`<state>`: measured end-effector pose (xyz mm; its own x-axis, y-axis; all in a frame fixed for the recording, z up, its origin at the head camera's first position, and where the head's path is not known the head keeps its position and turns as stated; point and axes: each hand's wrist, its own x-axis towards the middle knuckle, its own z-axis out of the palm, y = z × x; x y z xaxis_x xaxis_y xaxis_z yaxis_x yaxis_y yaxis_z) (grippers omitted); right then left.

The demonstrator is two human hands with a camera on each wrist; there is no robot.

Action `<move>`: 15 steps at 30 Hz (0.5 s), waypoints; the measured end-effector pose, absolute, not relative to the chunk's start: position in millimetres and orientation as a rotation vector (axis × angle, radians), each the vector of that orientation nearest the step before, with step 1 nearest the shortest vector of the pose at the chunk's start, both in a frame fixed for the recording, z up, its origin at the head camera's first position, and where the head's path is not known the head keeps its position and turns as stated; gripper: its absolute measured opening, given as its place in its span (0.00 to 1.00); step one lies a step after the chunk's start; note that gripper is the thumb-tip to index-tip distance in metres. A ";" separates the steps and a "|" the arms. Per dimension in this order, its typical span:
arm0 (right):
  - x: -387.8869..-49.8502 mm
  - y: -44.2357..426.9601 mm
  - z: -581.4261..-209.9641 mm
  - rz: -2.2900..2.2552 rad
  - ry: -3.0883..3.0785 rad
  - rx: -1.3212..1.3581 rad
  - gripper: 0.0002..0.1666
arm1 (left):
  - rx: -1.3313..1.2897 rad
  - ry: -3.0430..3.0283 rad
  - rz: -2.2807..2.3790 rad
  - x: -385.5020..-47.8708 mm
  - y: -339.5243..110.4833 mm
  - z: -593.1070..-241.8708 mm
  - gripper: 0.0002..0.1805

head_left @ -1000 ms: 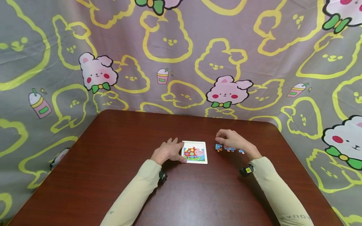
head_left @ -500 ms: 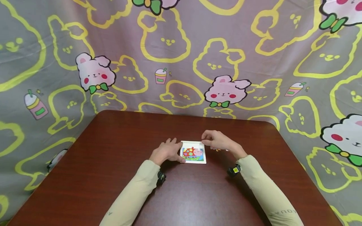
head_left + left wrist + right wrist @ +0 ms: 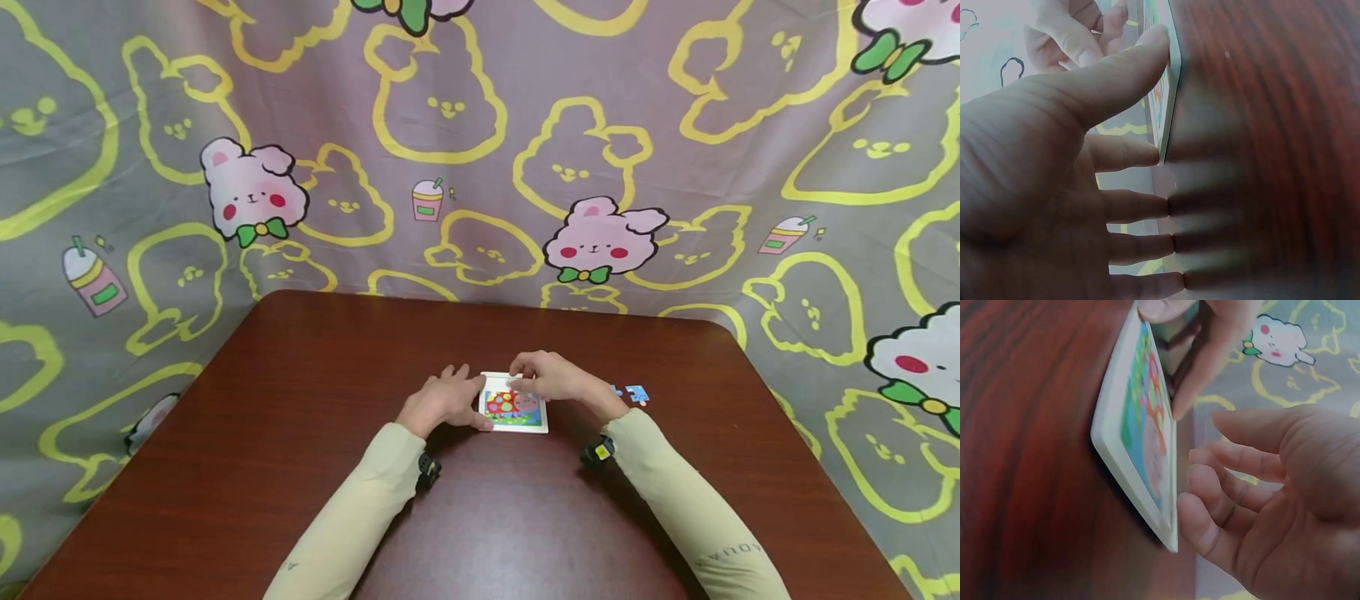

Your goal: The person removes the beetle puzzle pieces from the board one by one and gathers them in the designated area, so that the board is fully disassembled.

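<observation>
White, flat, square-edged puzzle tray (image 3: pixel 1124 465) lies beside the left hand (image 3: pixel 446 402): fingers straight, thumb on rim. Right hand (image 3: pixel 558 381) fingers bend over tray; cannot tell whether grasping. Blue knobbed pieces (image 3: pixel 638 394) behind, one partly hidden.

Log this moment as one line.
left grip: on puzzle tray, left edge | right grip: over tray's far right, contents unclear | loose pieces: on table, right of tray

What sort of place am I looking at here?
Perhaps an indoor spot set up for tabletop puzzles: a reddish-brown table, a cartoon-print cloth behind it, and a white-framed picture with loose jigsaw pieces nearby.
</observation>
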<state>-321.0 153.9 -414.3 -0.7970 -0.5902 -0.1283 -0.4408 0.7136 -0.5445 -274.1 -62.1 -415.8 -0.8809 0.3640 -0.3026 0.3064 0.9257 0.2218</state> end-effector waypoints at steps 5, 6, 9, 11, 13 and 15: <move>-319.0 141.7 -417.6 -0.623 2.625 -0.875 0.12 | 0.473 2.731 0.245 -274.0 -62.2 -415.4 0.49; -318.7 139.5 -418.4 -0.609 2.624 -0.889 0.12 | 0.469 2.729 0.249 -274.1 -62.2 -415.4 0.49; -318.0 133.9 -419.9 -0.574 2.622 -0.910 0.11 | 0.468 2.726 0.249 -274.9 -61.7 -414.3 0.49; -317.3 131.0 -421.6 -0.551 2.619 -0.909 0.12 | 0.469 2.722 0.246 -274.6 -61.5 -413.9 0.49; -316.3 129.2 -422.8 -0.531 2.617 -0.892 0.13 | 0.476 2.722 0.242 -274.3 -61.0 -414.0 0.49; -315.3 127.9 -423.2 -0.528 2.612 -0.864 0.14 | 0.485 2.727 0.242 -274.0 -60.6 -414.2 0.49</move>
<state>-315.3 127.9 -423.2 -0.7580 -0.6214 -0.1983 -0.4957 0.7464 -0.4441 -274.0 -60.6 -414.2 -0.8764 0.3620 -0.3177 0.3004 0.9264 0.2270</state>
